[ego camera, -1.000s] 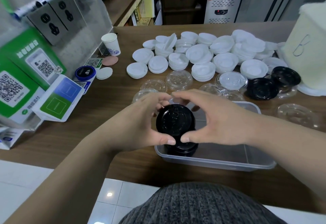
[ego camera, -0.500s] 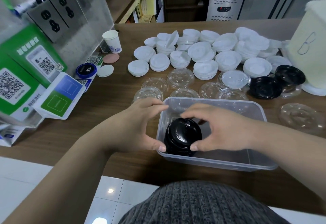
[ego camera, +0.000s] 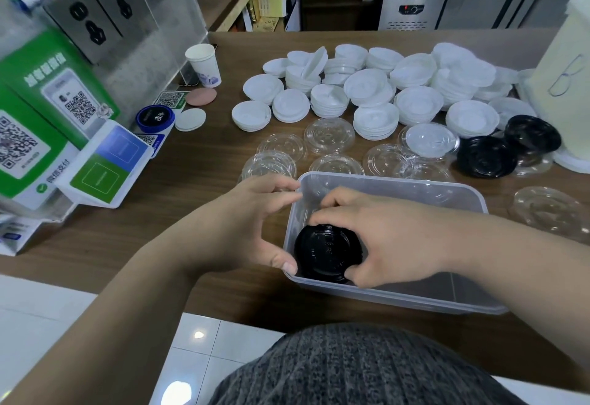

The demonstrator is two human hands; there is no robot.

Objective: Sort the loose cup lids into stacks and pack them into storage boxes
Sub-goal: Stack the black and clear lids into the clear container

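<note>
A stack of black cup lids [ego camera: 325, 254] stands in the near left corner of a clear plastic storage box [ego camera: 415, 297] on the wooden counter. My right hand [ego camera: 396, 238] reaches into the box and grips the stack from above and the right, thumb at its near edge. My left hand [ego camera: 252, 222] is cupped outside the box's left wall, thumb tip at the near left rim by the stack, fingertips at the far left corner. Behind the box lie loose clear lids [ego camera: 329, 135], several stacks of white lids [ego camera: 376, 92] and two black lids [ego camera: 487, 157].
A tall white container [ego camera: 571, 85] marked B stands at the far right, with a clear lid [ego camera: 549, 210] in front of it. At the left are QR-code payment signs [ego camera: 48, 117], a blue round device [ego camera: 155, 118] and a paper cup [ego camera: 204, 64]. The counter's front edge runs just below the box.
Both hands have lowered the black lid stack from above the box down into its near left corner. The left hand's fingers now sit outside the box wall.
</note>
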